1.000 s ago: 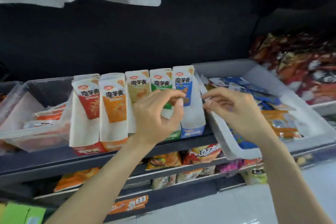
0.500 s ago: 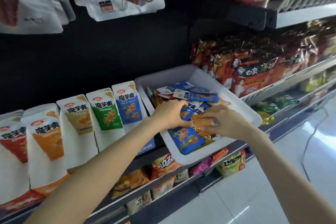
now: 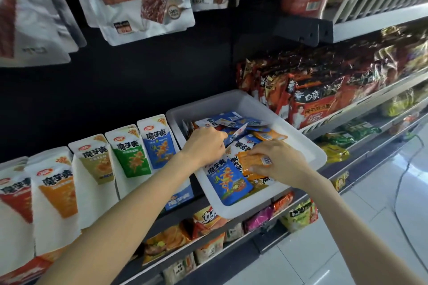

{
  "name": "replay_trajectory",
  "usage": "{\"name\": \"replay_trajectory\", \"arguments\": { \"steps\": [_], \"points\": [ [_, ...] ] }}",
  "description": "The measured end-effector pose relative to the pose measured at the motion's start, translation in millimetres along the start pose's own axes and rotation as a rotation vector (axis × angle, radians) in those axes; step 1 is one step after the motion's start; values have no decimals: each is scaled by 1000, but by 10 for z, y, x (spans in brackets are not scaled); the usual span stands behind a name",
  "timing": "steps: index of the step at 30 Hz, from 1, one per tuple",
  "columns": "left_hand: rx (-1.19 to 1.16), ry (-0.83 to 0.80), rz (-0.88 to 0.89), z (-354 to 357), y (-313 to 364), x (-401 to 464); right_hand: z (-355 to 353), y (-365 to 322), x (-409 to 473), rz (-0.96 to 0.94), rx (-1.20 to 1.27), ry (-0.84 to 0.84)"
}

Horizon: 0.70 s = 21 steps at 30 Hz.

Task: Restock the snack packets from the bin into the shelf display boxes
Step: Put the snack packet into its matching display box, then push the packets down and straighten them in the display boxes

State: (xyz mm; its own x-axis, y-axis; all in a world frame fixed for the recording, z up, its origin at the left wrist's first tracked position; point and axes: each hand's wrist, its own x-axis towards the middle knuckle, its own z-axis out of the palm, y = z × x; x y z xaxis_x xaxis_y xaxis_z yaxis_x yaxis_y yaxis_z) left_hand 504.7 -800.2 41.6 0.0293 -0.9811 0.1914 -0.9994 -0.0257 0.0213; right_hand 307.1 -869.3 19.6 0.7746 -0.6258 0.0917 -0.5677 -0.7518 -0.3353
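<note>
Both hands (image 3: pixel 279 161) grip packets (image 3: pixel 251 161) inside the bin (image 3: pixel 301 143).

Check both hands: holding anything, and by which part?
Right hand grips a flat orange foil snack packet by its right end, in the white plastic bin. Left hand is curled among the blue packets; hold unclear.

Bin (image 3: pixel 298 143) right of display boxes (image 3: pixel 129 152), seemingly touching
</note>
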Motion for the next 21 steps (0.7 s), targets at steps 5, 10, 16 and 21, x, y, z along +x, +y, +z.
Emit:
{"name": "replay_trajectory", "arguments": {
  "steps": [5, 10, 16, 21],
  "points": [
    [-576, 323, -254, -264, -180, -238, -171, -341, -28, 93, 540, 354],
    [-1340, 460, -505, -582, -328, -613, -414, -908, 54, 55, 999, 429],
    [41, 969, -80, -602, -577, -1156, -453, -1555, 220, -31, 1193, 188],
    [266, 853, 104, -515, -738, -1476, -364, -1719, 440, -39, 1107, 121]
  ]
}}
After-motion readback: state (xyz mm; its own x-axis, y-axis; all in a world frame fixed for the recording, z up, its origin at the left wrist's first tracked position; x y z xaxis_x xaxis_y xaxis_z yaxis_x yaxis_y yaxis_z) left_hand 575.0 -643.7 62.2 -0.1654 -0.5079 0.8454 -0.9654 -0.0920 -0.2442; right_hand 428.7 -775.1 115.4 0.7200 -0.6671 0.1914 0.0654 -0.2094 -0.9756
